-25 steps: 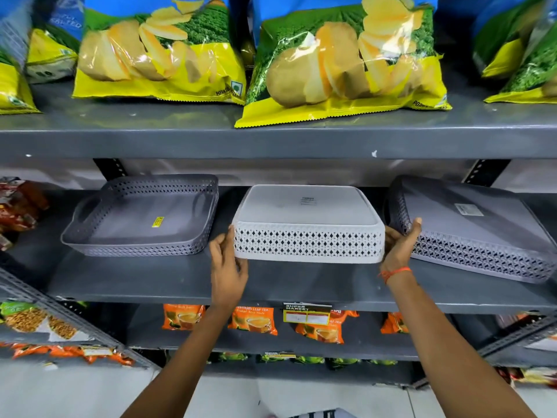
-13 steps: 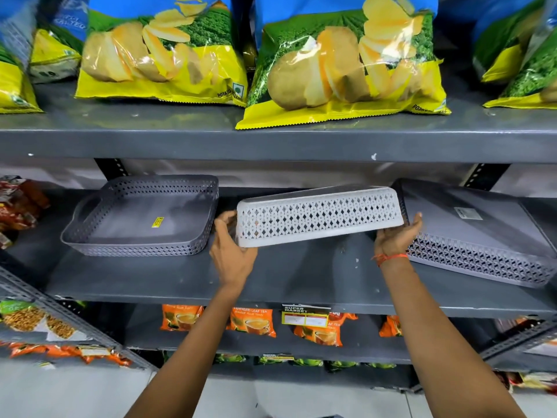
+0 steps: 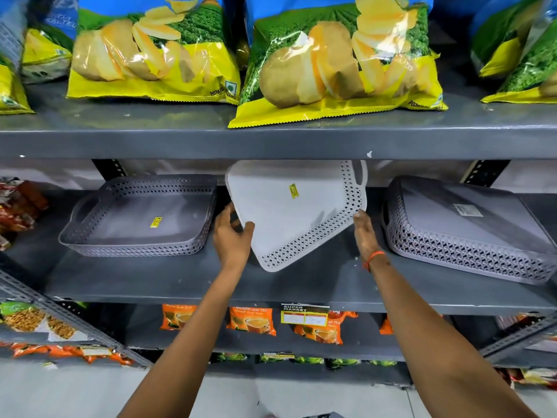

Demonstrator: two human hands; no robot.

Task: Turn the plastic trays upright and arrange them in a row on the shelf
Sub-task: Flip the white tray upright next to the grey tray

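- White tray (image 3: 289, 212): held tilted above the shelf (image 3: 301, 285), right of the upright grey tray (image 3: 141, 215), its open side facing outward, mid-flip.
- Left hand (image 3: 232, 236) clasps its lower edge; right hand (image 3: 363, 227) props its rim, fingers loose.
- Inverted grey tray (image 3: 464, 227) awaits.

I'm looking at grey metal store shelving (image 3: 271, 143) that fills nearly the whole view. At twelve o'clock the top board carries big potato chip bags (image 3: 337, 64) in yellow, green and blue, lying flat with their lower edges hanging over the front lip. At six o'clock a lower shelf holds orange tea packets (image 3: 251, 319) with a yellow price label (image 3: 304, 313) clipped in front. At eight o'clock a slotted side rack (image 3: 60, 324) runs off at an angle with snack packs. Pale floor (image 3: 75, 390) shows along the bottom. Light is even and bright.
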